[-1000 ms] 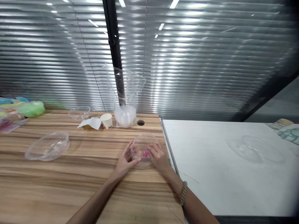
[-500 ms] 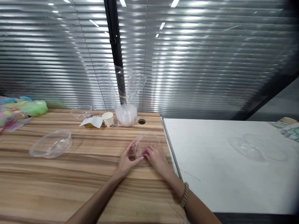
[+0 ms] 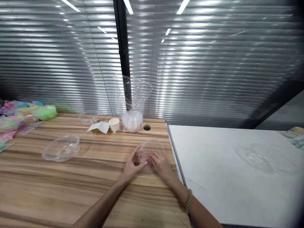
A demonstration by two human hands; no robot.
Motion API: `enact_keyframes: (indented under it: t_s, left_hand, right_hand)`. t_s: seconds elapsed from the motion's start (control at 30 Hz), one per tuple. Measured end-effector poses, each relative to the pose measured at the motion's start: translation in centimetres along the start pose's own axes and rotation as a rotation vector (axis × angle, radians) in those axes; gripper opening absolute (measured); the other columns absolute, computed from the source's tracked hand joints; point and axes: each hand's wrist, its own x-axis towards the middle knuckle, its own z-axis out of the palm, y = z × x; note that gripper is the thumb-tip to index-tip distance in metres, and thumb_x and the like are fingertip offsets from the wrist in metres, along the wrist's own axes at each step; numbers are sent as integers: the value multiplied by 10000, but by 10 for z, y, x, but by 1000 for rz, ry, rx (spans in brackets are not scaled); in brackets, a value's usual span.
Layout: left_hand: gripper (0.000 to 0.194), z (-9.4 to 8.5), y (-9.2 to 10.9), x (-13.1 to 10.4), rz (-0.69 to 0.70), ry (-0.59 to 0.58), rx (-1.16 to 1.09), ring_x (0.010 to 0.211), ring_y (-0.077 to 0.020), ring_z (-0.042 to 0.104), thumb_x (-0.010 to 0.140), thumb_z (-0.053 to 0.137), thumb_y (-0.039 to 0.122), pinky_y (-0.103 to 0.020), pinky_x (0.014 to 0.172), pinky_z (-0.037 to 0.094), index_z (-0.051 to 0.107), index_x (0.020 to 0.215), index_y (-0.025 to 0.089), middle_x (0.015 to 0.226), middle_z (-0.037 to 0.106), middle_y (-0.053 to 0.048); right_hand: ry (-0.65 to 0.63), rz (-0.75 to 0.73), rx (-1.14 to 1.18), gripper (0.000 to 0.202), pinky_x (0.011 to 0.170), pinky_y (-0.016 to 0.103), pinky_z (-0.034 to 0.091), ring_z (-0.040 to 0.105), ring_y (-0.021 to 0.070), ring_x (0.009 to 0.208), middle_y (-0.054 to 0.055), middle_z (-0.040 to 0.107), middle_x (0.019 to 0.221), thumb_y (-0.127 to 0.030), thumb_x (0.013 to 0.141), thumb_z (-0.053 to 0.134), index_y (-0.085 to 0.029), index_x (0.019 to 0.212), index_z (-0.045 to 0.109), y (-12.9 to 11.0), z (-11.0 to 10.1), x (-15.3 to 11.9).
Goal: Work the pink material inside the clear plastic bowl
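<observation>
A clear round plastic bowl [image 3: 154,144] stands on the wood-grain table near its right edge. My left hand [image 3: 131,164] is wrapped round the bowl's left side, its thumb reaching over the near rim. Inside the bowl, the fingers of my right hand [image 3: 161,164] are bent together on a small purple-pink lump [image 3: 149,160]. The fingertips partly cover the lump.
Another clear bowl [image 3: 62,148] lies to the left. Farther back are a small box [image 3: 95,130] with white paper, a paper cup [image 3: 115,125] and bagged bowls [image 3: 132,121]. Colourful packets [image 3: 45,112] fill the far left. Clear lids [image 3: 263,158] rest on the white table [image 3: 213,171].
The whole view has shifted slightly, so things appear a little lower and farther right. Both hands stay at the bowl; the lump looks paler and is more covered by the fingers.
</observation>
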Motion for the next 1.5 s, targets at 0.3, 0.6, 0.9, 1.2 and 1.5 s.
enact_keyframes:
  t_s: [0.3, 0.6, 0.9, 1.2, 1.5]
  left_hand:
    - [839, -2, -2, 3, -77, 45, -87, 1060, -239, 567, 594, 785, 318, -415, 984, 415, 408, 1335, 213, 1152, 592, -91]
    - [831, -5, -9, 8, -84, 86, -133, 952, -200, 596, 579, 793, 319, -376, 909, 468, 423, 1317, 222, 1076, 587, -73]
    - [814, -3, -5, 8, -106, 122, -100, 945, -202, 608, 574, 787, 359, -351, 881, 485, 440, 1299, 227, 1067, 602, -71]
    - [785, -4, -7, 10, -87, 117, -106, 952, -190, 606, 605, 770, 327, -338, 884, 485, 423, 1303, 234, 1081, 602, -62]
    - [771, 1, -4, 11, -66, 131, -137, 959, -193, 608, 620, 762, 319, -349, 899, 463, 419, 1300, 198, 1051, 631, -67]
  right_hand:
    - [133, -78, -72, 155, 720, 325, 448, 496, 191, 803, 63, 590, 849, -66, 873, 444, -127, 885, 587, -2, -7, 5]
    - [192, -107, -90, 196, 721, 313, 445, 493, 176, 764, 57, 594, 797, -51, 881, 404, -127, 845, 580, 2, -11, 7]
    - [237, -110, -109, 231, 715, 307, 461, 516, 175, 783, 59, 601, 813, -34, 865, 408, -138, 950, 596, 5, -15, 11]
    - [229, -137, -112, 300, 796, 360, 485, 549, 191, 883, 84, 632, 946, -34, 868, 425, -124, 1123, 556, 16, -10, 8]
    - [224, -192, -13, 430, 935, 388, 448, 515, 177, 1080, 87, 592, 1147, -23, 871, 362, -148, 1267, 471, 21, -17, 11]
